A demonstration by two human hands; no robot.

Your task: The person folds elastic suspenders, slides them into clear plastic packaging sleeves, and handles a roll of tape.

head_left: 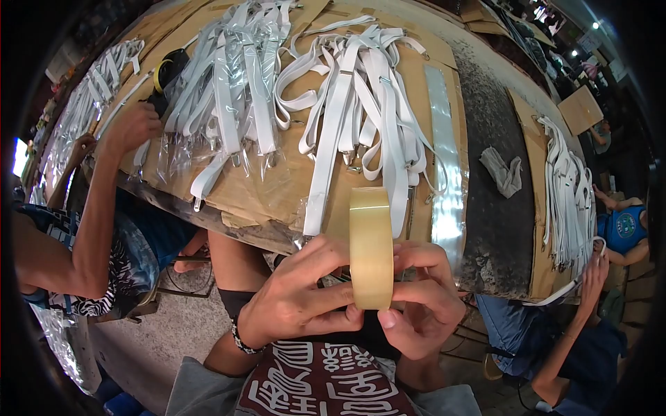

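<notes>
A wide roll of clear yellowish packing tape [371,249] is held upright just in front of my chest, close to the table's front edge. My left hand [305,291] grips the roll from the left, its fingers curled against the side. From the right, my right hand [423,295] has its thumb and fingers closed on the same roll. Just beyond lies a pile of white elastic suspenders [364,104] with metal clips. Left of that pile, more white suspenders [243,83] lie in clear plastic sleeves. The fingertips behind the roll are partly hidden.
Brown cardboard [267,197] covers the tabletop. A shiny clear strip [447,166] lies right of the suspenders, and a crumpled whitish cloth [501,172] beyond it. A person's arm [104,180] works at left; another person's hand [593,277] is by a suspender pile [565,194] at right.
</notes>
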